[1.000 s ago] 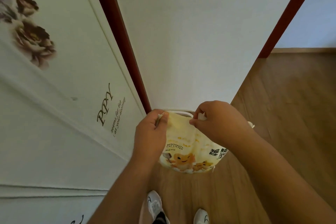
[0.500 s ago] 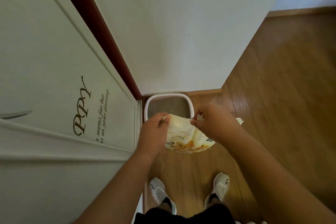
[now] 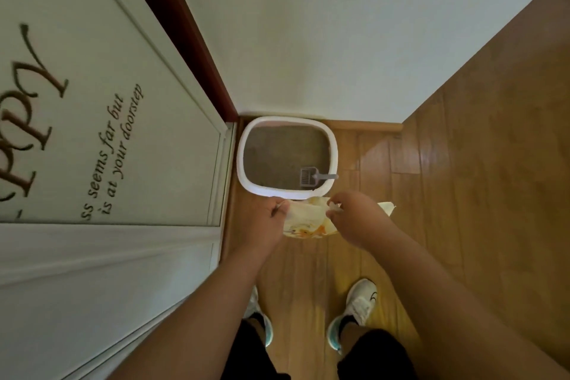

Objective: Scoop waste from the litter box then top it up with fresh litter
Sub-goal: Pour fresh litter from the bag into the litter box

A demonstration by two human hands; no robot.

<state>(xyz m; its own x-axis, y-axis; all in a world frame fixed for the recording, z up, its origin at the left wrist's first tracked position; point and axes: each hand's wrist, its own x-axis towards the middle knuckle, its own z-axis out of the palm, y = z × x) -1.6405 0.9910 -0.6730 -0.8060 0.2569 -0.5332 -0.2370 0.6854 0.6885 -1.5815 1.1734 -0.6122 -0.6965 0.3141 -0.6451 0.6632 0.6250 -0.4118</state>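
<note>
A white-rimmed litter box (image 3: 333, 151) stands on the wooden floor in the corner, filled with brownish-grey litter. A grey slotted scoop (image 3: 310, 177) lies in its near right part, handle resting on the rim. Just in front of the box I hold a yellow litter bag (image 3: 305, 220) with cartoon cats printed on it. My left hand (image 3: 268, 222) pinches the bag's top left edge, and my right hand (image 3: 354, 219) pinches the top right edge. The bag hangs between them above the floor.
A white door (image 3: 108, 133) with dark lettering and a dark red frame (image 3: 182, 28) stands along the left. A white wall (image 3: 324, 34) rises behind the box. My two white shoes (image 3: 357, 305) stand on the wooden floor (image 3: 478, 179), which stretches to the right.
The view has tilted down, so the whole litter box with its scoop and my shoes now show. Both hands keep the same hold on the bag's top edge.
</note>
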